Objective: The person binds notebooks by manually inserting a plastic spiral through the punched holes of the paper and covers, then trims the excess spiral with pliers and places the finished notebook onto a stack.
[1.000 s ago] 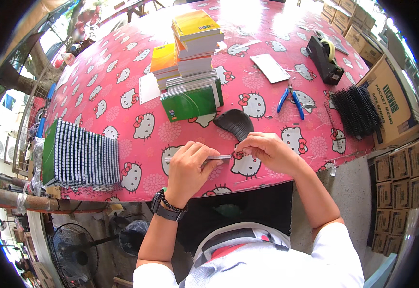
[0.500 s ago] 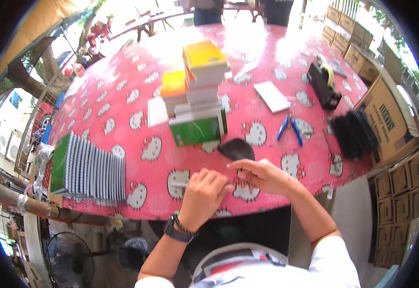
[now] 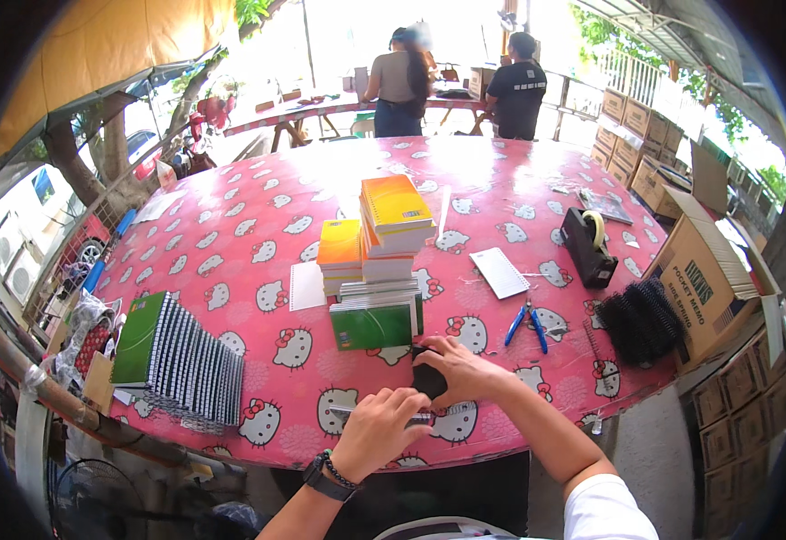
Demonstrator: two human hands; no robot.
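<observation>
My left hand (image 3: pixel 379 423), with a watch and beaded bracelet on its wrist, is closed on a small spiral notebook (image 3: pixel 342 412) near the table's front edge. Most of that notebook is hidden under the fingers. Just right of it, my right hand (image 3: pixel 465 371) grips a rounded black object (image 3: pixel 427 378) whose kind I cannot make out. Beyond my hands, several green-covered notebooks (image 3: pixel 370 329) stand on edge against stacks of notebooks with orange-yellow covers (image 3: pixel 397 203). A wire coil (image 3: pixel 458 416) seems to lie beside the right hand.
Left stands a stack of green spiral notebooks (image 3: pixel 197 367). To the right lie blue-handled pliers (image 3: pixel 526 326), a white notepad (image 3: pixel 499 273), a tape dispenser (image 3: pixel 588 248), black spiral coils (image 3: pixel 641 322) and a cardboard box (image 3: pixel 704 279). Two people (image 3: pixel 397 85) are beyond the pink patterned table (image 3: pixel 186 297).
My right hand has taken hold of the black object, which lay on the table before. My left hand still holds the notebook. The view has tilted up, showing more of the people behind.
</observation>
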